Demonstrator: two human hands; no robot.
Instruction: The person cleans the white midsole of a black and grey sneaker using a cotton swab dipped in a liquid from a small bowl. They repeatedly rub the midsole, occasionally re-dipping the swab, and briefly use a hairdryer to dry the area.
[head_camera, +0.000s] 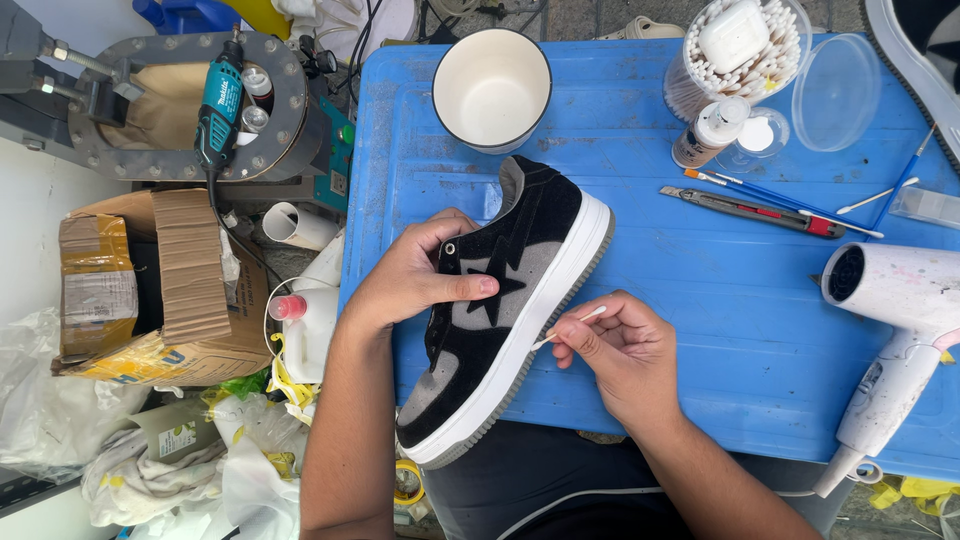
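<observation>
- left hand (420, 275) is clamped on the black and grey sneaker (500, 300), thumb across its side, tilting it on edge over the near rim of the blue surface (700, 330)
- right hand (625, 350) pinches a cotton swab (572, 325), tip touching the sneaker's white sole edge
- white cup (491, 88) stands just beyond the sneaker's heel
- tub of cotton swabs (735, 55), utility knife (750, 210) and white hair dryer (890, 330) lie to the right, well apart from the hands

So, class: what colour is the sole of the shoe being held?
White, on the black and grey shoe; the head view shows it.
</observation>
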